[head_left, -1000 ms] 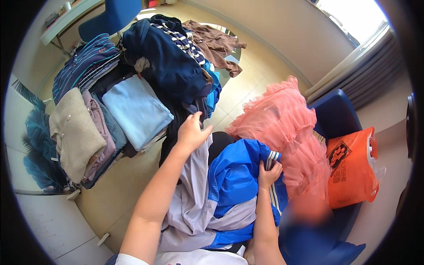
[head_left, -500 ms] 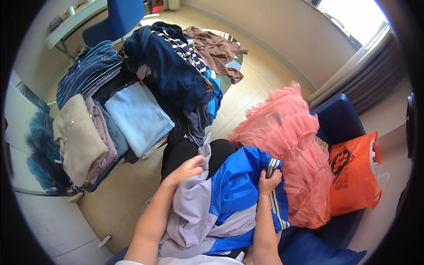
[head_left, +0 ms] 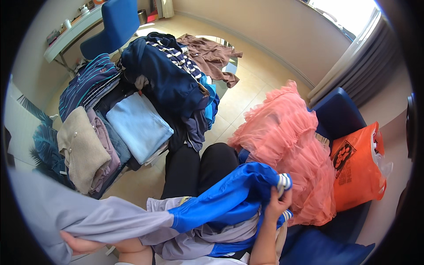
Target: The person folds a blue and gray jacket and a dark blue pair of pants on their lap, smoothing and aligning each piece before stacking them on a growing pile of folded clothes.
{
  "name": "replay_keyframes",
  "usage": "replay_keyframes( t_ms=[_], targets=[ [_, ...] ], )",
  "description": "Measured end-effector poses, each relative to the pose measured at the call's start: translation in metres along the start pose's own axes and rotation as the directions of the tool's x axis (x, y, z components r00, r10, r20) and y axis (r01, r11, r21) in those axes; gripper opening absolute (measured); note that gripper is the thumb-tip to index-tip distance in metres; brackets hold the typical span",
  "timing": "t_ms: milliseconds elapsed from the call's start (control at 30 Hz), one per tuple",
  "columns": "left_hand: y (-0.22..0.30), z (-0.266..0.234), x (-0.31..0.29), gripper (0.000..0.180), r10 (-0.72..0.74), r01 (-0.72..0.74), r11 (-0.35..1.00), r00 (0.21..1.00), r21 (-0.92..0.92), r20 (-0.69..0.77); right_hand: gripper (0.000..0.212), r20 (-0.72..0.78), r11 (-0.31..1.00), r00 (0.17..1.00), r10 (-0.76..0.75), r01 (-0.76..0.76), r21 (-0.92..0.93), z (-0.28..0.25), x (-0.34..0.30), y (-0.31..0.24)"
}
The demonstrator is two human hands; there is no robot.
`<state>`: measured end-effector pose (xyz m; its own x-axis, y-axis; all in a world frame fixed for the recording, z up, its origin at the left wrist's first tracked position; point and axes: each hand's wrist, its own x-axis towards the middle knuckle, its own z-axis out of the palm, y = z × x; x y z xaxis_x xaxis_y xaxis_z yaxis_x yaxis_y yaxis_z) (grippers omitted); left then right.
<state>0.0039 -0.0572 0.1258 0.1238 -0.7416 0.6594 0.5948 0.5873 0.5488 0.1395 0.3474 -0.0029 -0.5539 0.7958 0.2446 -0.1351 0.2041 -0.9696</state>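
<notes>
A grey and blue jacket (head_left: 229,194) with striped cuffs lies across my lap, one part stretched out to the left. My right hand (head_left: 279,202) pinches a white, striped cuff at the end of the blue sleeve, beside the pink dress. Low at the far left, my left hand (head_left: 81,244) grips the grey cloth, which partly covers its fingers. Grey fabric beyond it is spread wide and blurred toward the left rim. My legs in black trousers (head_left: 182,172) show beneath.
Folded clothes, including a beige cardigan (head_left: 84,145) and a light blue garment (head_left: 139,126), are stacked ahead left. Behind them lies a dark navy heap (head_left: 163,79). A pink tulle dress (head_left: 287,132) and an orange bag (head_left: 357,163) rest on blue seating to the right.
My left hand has moved down and far left, drawing the grey cloth out. My right hand has shifted slightly right and down with the cuff, and the sleeve now stretches straighter.
</notes>
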Motion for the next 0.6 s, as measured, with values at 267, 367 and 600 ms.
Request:
replay_keyframes(
  t_ms=[267, 367, 600],
  targets=[
    [-0.101, 0.2, 0.006, 0.043, 0.138, -0.138, 0.989, 0.796, -0.044, 0.589, 0.028, -0.176, 0.913, 0.933, -0.313, 0.347, 0.216, -0.037, 0.05, -0.094],
    [-0.165, 0.261, -0.021, 0.042, 0.128, -0.212, 0.977, 0.468, -0.029, 0.874, 0.023, -0.136, 0.929, 0.959, -0.251, 0.277, 0.244, 0.021, 0.061, -0.111],
    [-0.045, 0.134, -0.118, 0.052, -0.022, 0.043, 0.999, -0.161, 0.03, 0.987, 0.019, 0.245, 0.976, 0.956, 0.163, -0.193, 0.105, 0.067, 0.103, -0.004]
  ],
)
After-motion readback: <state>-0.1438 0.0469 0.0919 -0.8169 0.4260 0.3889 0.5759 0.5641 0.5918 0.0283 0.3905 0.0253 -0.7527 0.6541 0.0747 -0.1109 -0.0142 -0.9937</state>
